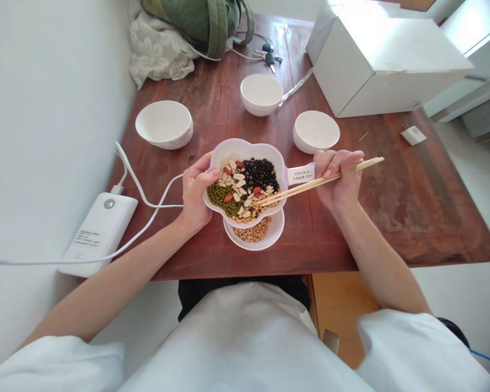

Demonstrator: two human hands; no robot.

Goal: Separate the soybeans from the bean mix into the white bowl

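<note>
Over the wooden desk (392, 218), the left grip (196, 193) clasps the rim of a lobed white dish (245, 148); the right grip (337, 179) clenches bamboo chopsticks (310, 185), slanting leftward, their tips among the mixed beans (239, 190) in the dish.

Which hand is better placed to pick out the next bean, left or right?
Probably right: the right grip holds thin wooden chopsticks, tips over the mixed beans, while the left grip supports the white lobed dish.

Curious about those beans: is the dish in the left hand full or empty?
Full: the white lobed dish in the left hand is heaped with black beans, mung beans and pale seeds.
</note>
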